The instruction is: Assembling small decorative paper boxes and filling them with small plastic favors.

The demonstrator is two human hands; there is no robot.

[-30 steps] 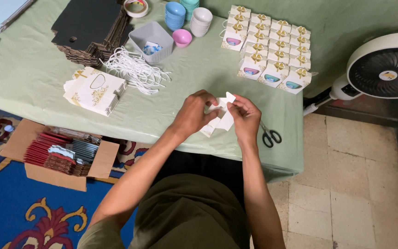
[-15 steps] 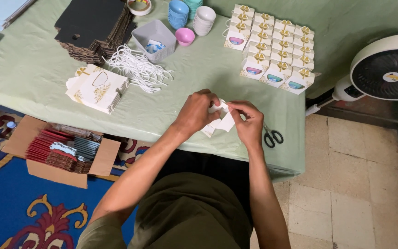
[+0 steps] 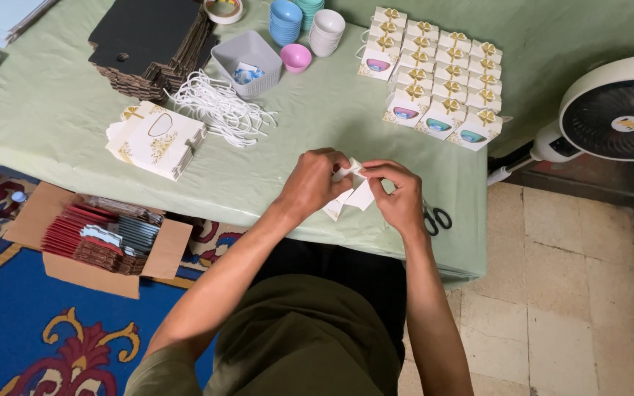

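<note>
Both my hands meet over the near edge of the green-covered table (image 3: 53, 110). My left hand (image 3: 315, 180) and my right hand (image 3: 398, 194) pinch a small white folded card box (image 3: 352, 192) between their fingertips; most of it is hidden by my fingers. A stack of flat white box blanks with gold print (image 3: 157, 139) lies to the left. A pile of white cords (image 3: 218, 106) is beyond it. Several finished white boxes with gold bows (image 3: 434, 95) stand in rows at the back right.
Black scissors (image 3: 436, 217) lie just right of my right hand. A grey tray (image 3: 247, 62), stacked small bowls (image 3: 310, 26) and a stack of black card sheets (image 3: 152, 44) sit at the back. A cardboard box of packets (image 3: 97, 238) is on the floor left; a white fan (image 3: 610, 110) stands right.
My hands have kept working the white box in the same spot, fingers shifting on its top. The view has shifted slightly; nothing else on the table moved.
</note>
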